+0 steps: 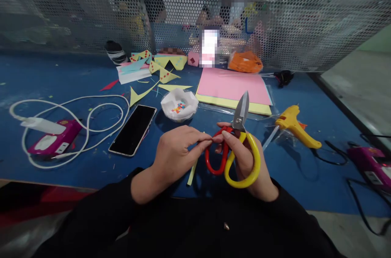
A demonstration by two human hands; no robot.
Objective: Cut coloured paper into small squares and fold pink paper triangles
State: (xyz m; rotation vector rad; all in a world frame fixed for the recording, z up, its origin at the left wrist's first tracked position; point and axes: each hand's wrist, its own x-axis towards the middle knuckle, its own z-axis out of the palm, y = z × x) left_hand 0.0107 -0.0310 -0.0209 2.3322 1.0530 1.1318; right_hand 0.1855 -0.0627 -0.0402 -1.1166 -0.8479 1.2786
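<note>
My right hand (247, 164) grips a pair of scissors (236, 144) with one red and one yellow handle loop, blades closed and pointing up and away. My left hand (177, 152) is pinched on a thin pale-yellow paper strip (193, 170) that hangs down toward the table's front edge. The fingertips of both hands meet just left of the scissors' pivot. Both arms wear black sleeves.
On the blue table (61, 79): a black phone (132, 130), a white cup with coloured bits (179, 105), pink and yellow sheets (233, 87), a yellow glue gun (295, 125), magenta power banks (56, 140) with white cable (88, 123), and paper scraps (165, 66). A perforated metal screen (76, 5) stands behind.
</note>
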